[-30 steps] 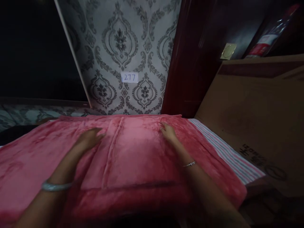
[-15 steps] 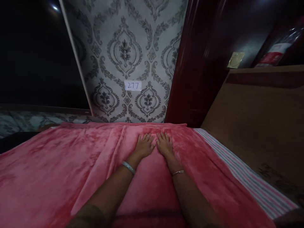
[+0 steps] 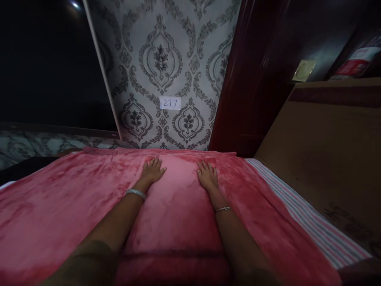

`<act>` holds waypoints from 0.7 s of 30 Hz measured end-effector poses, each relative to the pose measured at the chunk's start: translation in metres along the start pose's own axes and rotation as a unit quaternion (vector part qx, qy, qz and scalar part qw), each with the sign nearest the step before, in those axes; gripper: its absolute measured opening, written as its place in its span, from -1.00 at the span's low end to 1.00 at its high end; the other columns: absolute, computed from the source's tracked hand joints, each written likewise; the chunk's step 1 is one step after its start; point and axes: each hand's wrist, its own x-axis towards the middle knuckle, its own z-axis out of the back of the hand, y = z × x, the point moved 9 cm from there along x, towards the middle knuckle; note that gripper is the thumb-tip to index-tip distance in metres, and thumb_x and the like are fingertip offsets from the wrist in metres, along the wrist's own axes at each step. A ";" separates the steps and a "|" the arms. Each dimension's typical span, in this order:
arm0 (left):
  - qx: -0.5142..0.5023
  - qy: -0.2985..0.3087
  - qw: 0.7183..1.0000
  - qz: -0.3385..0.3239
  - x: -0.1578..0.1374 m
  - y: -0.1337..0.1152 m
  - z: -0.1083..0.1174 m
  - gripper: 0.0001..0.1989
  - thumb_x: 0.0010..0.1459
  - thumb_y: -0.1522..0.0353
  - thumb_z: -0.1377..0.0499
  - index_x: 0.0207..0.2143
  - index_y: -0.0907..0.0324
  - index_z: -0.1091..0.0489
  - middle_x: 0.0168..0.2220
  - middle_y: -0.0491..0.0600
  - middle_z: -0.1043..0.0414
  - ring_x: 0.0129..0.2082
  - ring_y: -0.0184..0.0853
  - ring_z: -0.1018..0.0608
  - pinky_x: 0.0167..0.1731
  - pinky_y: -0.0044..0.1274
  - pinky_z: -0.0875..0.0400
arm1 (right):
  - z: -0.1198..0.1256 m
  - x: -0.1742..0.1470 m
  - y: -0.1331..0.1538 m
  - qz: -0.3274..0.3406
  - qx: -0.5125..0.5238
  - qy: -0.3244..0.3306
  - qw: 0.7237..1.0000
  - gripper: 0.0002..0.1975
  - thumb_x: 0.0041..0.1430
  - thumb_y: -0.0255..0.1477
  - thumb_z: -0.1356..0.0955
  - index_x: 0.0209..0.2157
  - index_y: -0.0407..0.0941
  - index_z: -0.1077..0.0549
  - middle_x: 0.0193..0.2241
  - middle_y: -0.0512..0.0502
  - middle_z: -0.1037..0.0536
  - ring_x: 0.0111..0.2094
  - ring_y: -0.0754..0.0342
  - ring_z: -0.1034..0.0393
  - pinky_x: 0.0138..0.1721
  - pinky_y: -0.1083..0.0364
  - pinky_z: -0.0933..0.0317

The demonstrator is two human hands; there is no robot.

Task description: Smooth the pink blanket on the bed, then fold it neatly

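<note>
A pink plush blanket (image 3: 59, 198) covers the bed in front of me, with a raised, folded panel running down its middle. My left hand (image 3: 152, 171) lies flat on the far left part of that panel, fingers spread, a pale bangle on the wrist. My right hand (image 3: 206, 175) rests flat on the panel's far right part, fingers apart, with a thin bracelet on the wrist. Both hands press on the fabric near the wall and hold nothing.
A grey damask wallpaper wall (image 3: 166, 59) with a small white label reading 277 (image 3: 170, 103) stands behind the bed. A dark red wooden post (image 3: 247, 79) rises right of it. A striped sheet (image 3: 300, 210) shows at the right edge beside a brown cardboard panel (image 3: 327, 151).
My hands came together at the middle of the blanket half a second ago; now my left hand has slid leftward, so the two hands lie apart again.
</note>
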 end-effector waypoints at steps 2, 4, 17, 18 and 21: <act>-0.003 0.009 1.000 -0.006 -0.013 0.002 0.000 -0.32 0.35 0.12 0.21 0.41 0.25 0.00 0.46 0.19 0.19 0.46 -0.07 0.06 0.36 -0.03 0.13 | 0.000 0.000 -0.002 -0.001 0.004 -0.002 1.000 -0.46 0.41 -0.30 -0.11 0.37 0.04 -0.17 0.41 -0.01 -0.12 0.43 -0.07 0.13 0.38 -0.21 0.23; -0.008 0.019 1.000 -0.010 -0.025 0.007 0.000 -0.33 0.35 0.12 0.21 0.40 0.24 -0.01 0.45 0.18 0.16 0.46 -0.07 0.07 0.36 -0.04 0.15 | -0.002 0.000 -0.004 -0.002 0.006 0.000 1.000 -0.47 0.42 -0.30 -0.11 0.37 0.03 -0.18 0.41 -0.02 -0.12 0.43 -0.06 0.14 0.38 -0.21 0.23; -0.059 -0.029 0.976 -0.208 -0.159 -0.067 0.009 -0.33 0.36 0.05 0.13 0.41 0.16 -0.02 0.46 0.15 0.18 0.47 -0.07 0.15 0.38 -0.05 0.16 | 0.000 0.000 -0.006 -0.037 0.028 0.050 0.998 -0.44 0.41 -0.29 -0.12 0.38 -0.06 -0.16 0.40 -0.15 -0.13 0.41 -0.15 0.08 0.35 -0.24 0.11; -0.058 -0.030 0.966 -0.249 -0.176 -0.081 0.000 -0.32 0.35 0.04 0.10 0.41 0.14 -0.02 0.46 0.15 0.16 0.46 -0.08 0.11 0.39 -0.05 0.19 | 0.000 -0.003 -0.001 -0.029 0.036 0.056 0.997 -0.44 0.41 -0.28 -0.12 0.38 -0.09 -0.17 0.39 -0.18 -0.15 0.40 -0.15 0.04 0.34 -0.23 0.08; -0.052 -0.041 0.959 -0.275 -0.205 -0.094 -0.026 -0.29 0.33 0.01 0.05 0.42 0.10 0.01 0.45 0.13 0.11 0.46 -0.10 0.05 0.41 -0.09 0.21 | -0.004 -0.023 0.020 0.037 0.030 0.068 0.997 -0.44 0.41 -0.22 -0.14 0.37 -0.04 -0.20 0.38 -0.17 -0.18 0.39 -0.15 0.01 0.34 -0.22 0.07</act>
